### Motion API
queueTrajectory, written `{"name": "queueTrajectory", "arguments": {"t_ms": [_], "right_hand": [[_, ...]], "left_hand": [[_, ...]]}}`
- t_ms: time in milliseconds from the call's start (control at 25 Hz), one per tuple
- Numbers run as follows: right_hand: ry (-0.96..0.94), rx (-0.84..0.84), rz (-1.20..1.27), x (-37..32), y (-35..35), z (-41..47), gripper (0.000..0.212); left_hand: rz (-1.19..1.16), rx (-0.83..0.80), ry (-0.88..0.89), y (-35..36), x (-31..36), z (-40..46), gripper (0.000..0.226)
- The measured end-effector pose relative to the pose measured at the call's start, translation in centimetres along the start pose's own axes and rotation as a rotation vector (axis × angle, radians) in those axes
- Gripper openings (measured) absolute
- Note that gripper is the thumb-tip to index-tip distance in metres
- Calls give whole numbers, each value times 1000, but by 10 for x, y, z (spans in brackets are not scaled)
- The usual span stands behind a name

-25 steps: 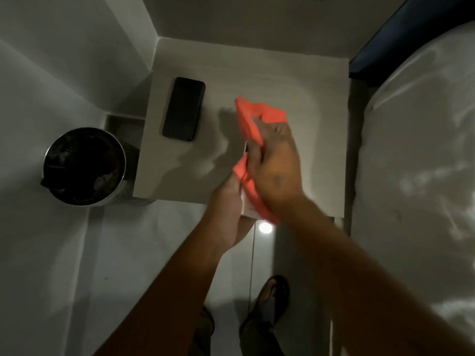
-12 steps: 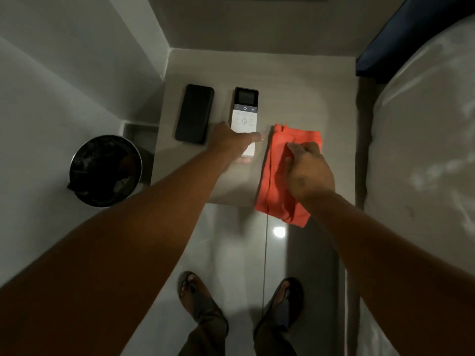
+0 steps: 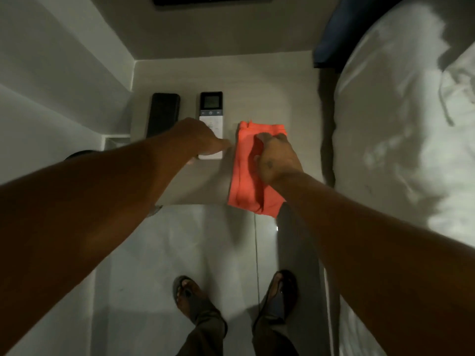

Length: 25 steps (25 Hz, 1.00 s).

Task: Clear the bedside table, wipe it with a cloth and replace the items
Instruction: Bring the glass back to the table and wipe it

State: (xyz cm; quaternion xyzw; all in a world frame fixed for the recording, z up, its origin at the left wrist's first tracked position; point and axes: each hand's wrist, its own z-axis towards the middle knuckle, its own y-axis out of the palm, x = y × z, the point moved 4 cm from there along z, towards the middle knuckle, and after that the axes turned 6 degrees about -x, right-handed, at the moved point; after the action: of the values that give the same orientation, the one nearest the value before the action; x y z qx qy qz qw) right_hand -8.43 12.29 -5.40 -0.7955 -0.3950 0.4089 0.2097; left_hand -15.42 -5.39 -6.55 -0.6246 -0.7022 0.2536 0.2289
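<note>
The bedside table point(image 3: 270, 80) is sitting in the corner between the wall and the bed point(image 3: 401, 119), and it is looking close to finished: items are lying back on its top, so the clearing and wiping appear done and only the last tidying seems left, though I cannot tell whether anything else is waiting out of view. The orange cloth point(image 3: 244, 176) is lying folded at the front right of the table, its long axis running front to back and its near end drooping over the front edge. The right hand point(image 3: 277, 158) is resting on it, fingers curled and pinching a fold of the fabric. Just left of the cloth, the white remote point(image 3: 211, 104) is lying flat, long axis front to back, its screen end pointing at the wall. The left hand point(image 3: 200, 136) is pressing on its lower half, fingers stretched out flat and gripping nothing. Beside it the dark phone point(image 3: 163, 114) is lying parallel, apart from both hands
</note>
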Motion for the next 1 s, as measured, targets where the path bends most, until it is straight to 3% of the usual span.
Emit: {"name": "queueTrajectory", "arguments": {"t_ms": [80, 240, 360, 440, 520, 600, 680, 760, 880, 1000], "right_hand": [[-55, 126, 121, 0, -32, -30, 50], [-127, 756, 259, 65, -129, -138, 50], [130, 1102, 164, 172, -194, -230, 57], [458, 1071, 61, 246, -221, -268, 74], [650, 880, 43, 300, -231, -280, 87], [629, 736, 104, 327, -238, -270, 84], [609, 694, 146, 333, -246, -264, 76], [594, 721, 220, 322, -243, -263, 73], [426, 811, 381, 252, -216, -252, 75], [132, 742, 486, 149, -165, -211, 80]], "left_hand": [[134, 123, 70, -14, 23, -26, 96], [33, 361, 304, -26, 128, -103, 78], [-196, 364, 716, -3, 256, -184, 53], [-221, 269, 976, 23, 341, -226, 55], [-91, 150, 1158, 51, 413, -254, 65], [-14, 82, 1212, 72, 458, -259, 61], [-66, 45, 1187, 85, 479, -252, 53], [-287, -75, 1175, 87, 476, -246, 45], [-873, -261, 1167, 57, 419, -225, 49], [-1437, -405, 912, 31, 311, -174, 54]]}}
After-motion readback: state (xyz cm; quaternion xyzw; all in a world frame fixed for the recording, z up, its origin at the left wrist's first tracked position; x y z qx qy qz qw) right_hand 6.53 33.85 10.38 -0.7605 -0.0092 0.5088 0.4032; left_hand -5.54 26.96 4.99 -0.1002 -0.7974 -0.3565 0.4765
